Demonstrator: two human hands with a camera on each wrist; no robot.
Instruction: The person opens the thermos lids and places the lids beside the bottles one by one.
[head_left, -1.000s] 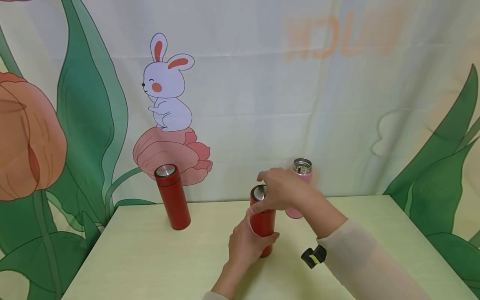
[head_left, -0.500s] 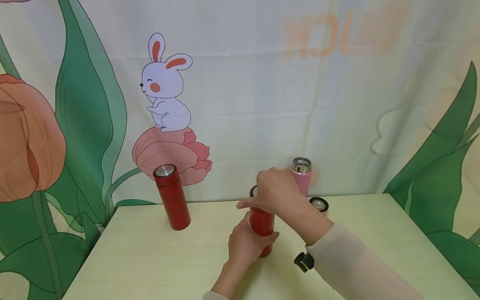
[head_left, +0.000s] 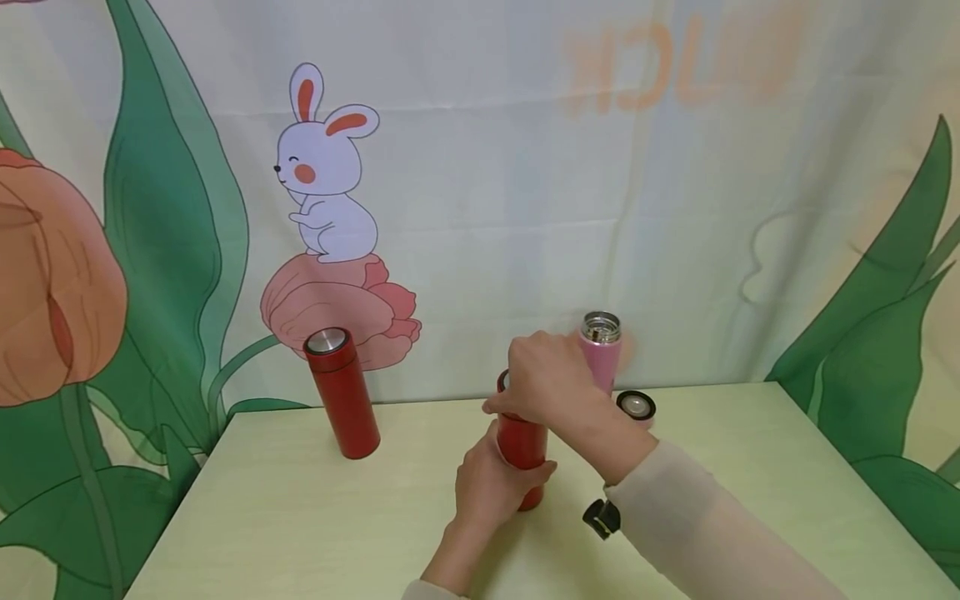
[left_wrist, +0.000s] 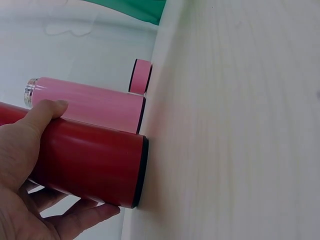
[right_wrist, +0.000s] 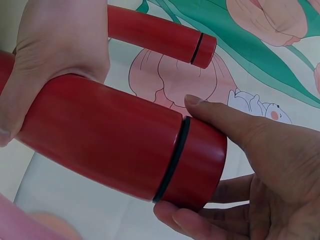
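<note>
A red thermos point(head_left: 522, 442) stands on the table, its black base at the tabletop in the left wrist view. My left hand point(head_left: 482, 485) grips the lower half of its body, thumb on one side and fingers on the other. Over the top, my right hand point(head_left: 551, 375) holds the red lid point(right_wrist: 197, 160) between thumb and fingers. The lid sits on the body, with a black ring point(right_wrist: 171, 160) at the seam. In the head view the right hand hides most of the lid.
Behind the right hand stands an open pink thermos point(head_left: 600, 362) with a bare metal neck. Its pink lid point(head_left: 636, 406) lies beside it, inner side up. A second red thermos point(head_left: 345, 400), capped, stands at the left of the table point(head_left: 285, 517). A printed cloth point(head_left: 480, 208) hangs behind.
My right hand has turned round the lid, its wrist swinging left and its fingers coming over the top. This uncovers the pink lid. My left hand keeps its grip on the body.
</note>
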